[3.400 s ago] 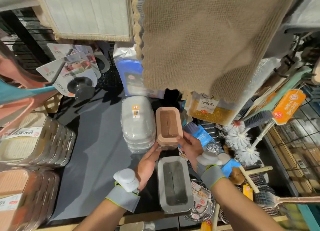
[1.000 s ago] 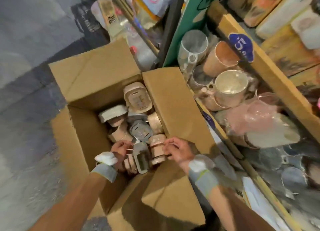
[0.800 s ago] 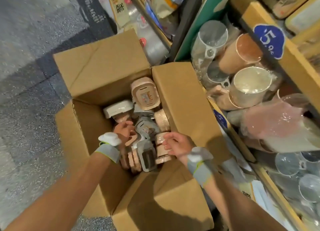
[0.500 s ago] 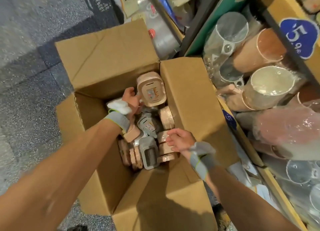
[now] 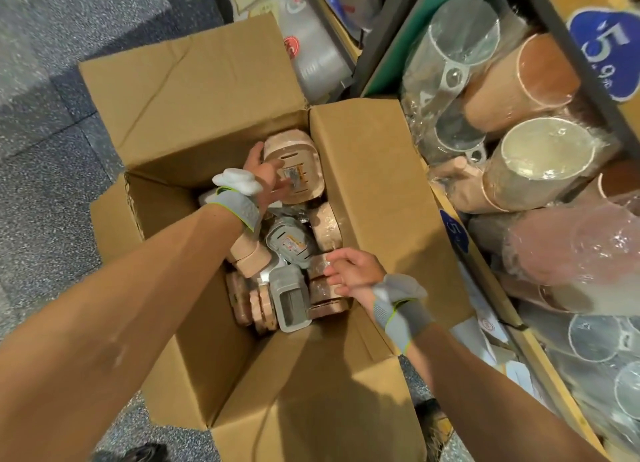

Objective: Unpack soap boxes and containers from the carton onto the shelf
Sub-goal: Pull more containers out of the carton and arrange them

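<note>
The carton [image 5: 194,90] stands open on the floor, with shelving [image 5: 530,343] directly to its right. A pink soap box [image 5: 304,156] is propped on edge in the carton's far right corner, its labelled face turned up and its long axis running roughly near to far. It lies ahead of both hands and is nearer the left.

The left hand [image 5: 266,175] is clamped on it, thumb at the far edge and fingers across the label. The right hand [image 5: 353,271] is held apart, its fingers relaxed on wrapped pink boxes [image 5: 325,297] at the near right, just beside a grey container [image 5: 291,298].

The lift is judged to be upward and rightward.

The label print cannot be read. A blue price tag [image 5: 602,52] shows "5" and "9".
</note>
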### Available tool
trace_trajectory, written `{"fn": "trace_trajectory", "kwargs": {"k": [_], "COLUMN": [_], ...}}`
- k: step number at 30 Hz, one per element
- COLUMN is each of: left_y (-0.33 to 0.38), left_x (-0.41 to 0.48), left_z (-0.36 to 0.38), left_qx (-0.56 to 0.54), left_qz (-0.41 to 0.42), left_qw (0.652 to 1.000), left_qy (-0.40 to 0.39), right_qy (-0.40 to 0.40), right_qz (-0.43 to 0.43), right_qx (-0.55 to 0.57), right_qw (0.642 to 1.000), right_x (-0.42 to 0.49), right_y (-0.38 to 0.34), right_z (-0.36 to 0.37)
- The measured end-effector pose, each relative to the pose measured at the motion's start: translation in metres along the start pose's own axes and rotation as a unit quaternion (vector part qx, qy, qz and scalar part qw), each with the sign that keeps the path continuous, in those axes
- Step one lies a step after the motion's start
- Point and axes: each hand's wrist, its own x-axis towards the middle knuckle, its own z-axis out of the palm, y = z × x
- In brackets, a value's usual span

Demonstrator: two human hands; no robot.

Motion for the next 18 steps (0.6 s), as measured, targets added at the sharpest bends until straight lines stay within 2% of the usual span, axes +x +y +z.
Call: {"fn": "trace_trajectory", "kwargs": {"k": [6,18], "left_y": [0.000,-0.012], "left_x": [-0.003,-0.004], "left_z": [-0.001,-0.003], "left_qx": [0.040,0.047], "left_qz": [0.021,-0.016], "left_qw": [0.999,0.999], "left_qy": [0.006,-0.021], "right_qy": [0.013,-0.001], "right_qz": [-0.003,0.006], "right_qx": [0.005,-0.003], "right_qw": [1.000,1.000], "right_x": [-0.003,-0.013], "right_y": [0.001,-0.001], "right_z": [0.001,-0.005]}}
